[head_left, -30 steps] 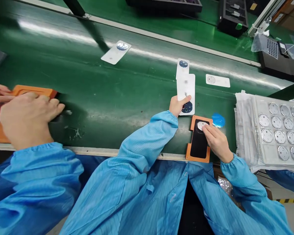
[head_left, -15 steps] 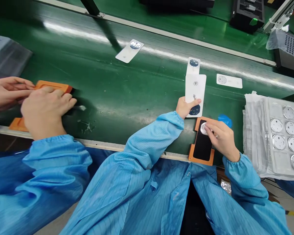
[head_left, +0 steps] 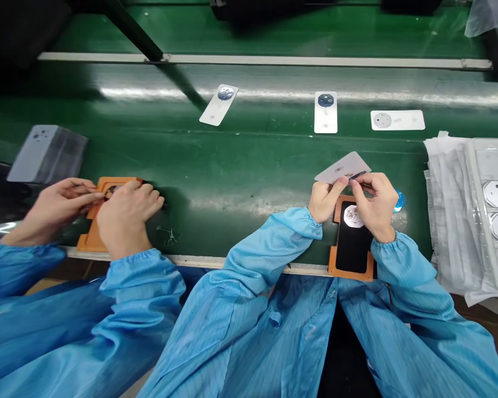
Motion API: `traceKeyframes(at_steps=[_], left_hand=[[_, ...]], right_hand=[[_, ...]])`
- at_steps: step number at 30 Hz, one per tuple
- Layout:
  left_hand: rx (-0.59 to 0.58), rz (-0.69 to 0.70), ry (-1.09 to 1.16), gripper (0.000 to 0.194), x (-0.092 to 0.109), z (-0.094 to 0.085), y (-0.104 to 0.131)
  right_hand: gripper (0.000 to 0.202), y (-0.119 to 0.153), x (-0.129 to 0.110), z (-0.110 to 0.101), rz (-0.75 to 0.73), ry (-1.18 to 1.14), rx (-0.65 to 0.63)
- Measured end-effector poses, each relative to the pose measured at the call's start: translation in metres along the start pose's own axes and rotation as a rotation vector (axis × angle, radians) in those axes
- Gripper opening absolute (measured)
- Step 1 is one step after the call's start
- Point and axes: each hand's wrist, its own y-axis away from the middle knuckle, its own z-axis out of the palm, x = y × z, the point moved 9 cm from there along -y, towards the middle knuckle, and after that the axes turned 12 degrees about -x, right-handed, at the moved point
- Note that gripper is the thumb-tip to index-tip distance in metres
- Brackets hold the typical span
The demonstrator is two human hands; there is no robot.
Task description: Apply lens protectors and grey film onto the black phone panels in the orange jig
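Note:
My left hand (head_left: 324, 201) grips a white phone back panel (head_left: 343, 167), thumb on its near edge; the panel is tilted above the bench. At its right end, my right hand (head_left: 375, 204) pinches near the dark camera ring (head_left: 358, 175); the fingers partly hide that end. Below both hands an orange fixture (head_left: 334, 268) lies at the bench edge with a black pad (head_left: 351, 249) in it. A silvery round disc (head_left: 352, 216) rests on the pad's upper part. Just right of my right hand sits a small blue object (head_left: 399, 201).
Three white panels (head_left: 326, 117) lie spread along the back of the green bench (head_left: 232, 166). To the right, a clear tray (head_left: 481, 265) holds round discs. At left, a co-worker's hands (head_left: 126, 218) work over another orange fixture (head_left: 92, 237), near a stack of panels (head_left: 35, 155).
My right hand has left the disc on the pad and moved up to the panel. My left hand has tilted the panel from upright to slanted. The camera view has shifted.

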Motion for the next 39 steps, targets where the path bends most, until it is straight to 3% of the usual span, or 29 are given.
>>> traceKeyframes(at_steps=[6, 21, 28, 33, 39], left_hand=[[-0.050, 0.090, -0.114, 0.050, -0.005, 0.007, 0.008], [-0.086, 0.260, -0.272, 0.037, 0.021, 0.014, 0.009], [-0.155, 0.315, -0.359, 0.037, 0.027, 0.021, 0.014], [-0.114, 0.283, -0.344, 0.039, 0.020, 0.021, 0.015], [0.072, 0.056, -0.262, 0.053, -0.013, 0.004, 0.012]], right_hand=[[0.012, 0.002, -0.002, -0.006, -0.052, -0.026, 0.077], [0.010, 0.003, 0.008, -0.005, 0.001, -0.052, 0.062], [0.009, 0.002, 0.011, -0.005, 0.012, -0.031, 0.049], [0.009, -0.002, 0.016, -0.007, 0.025, 0.066, 0.067], [0.008, -0.004, 0.025, -0.019, 0.084, 0.034, 0.094]])
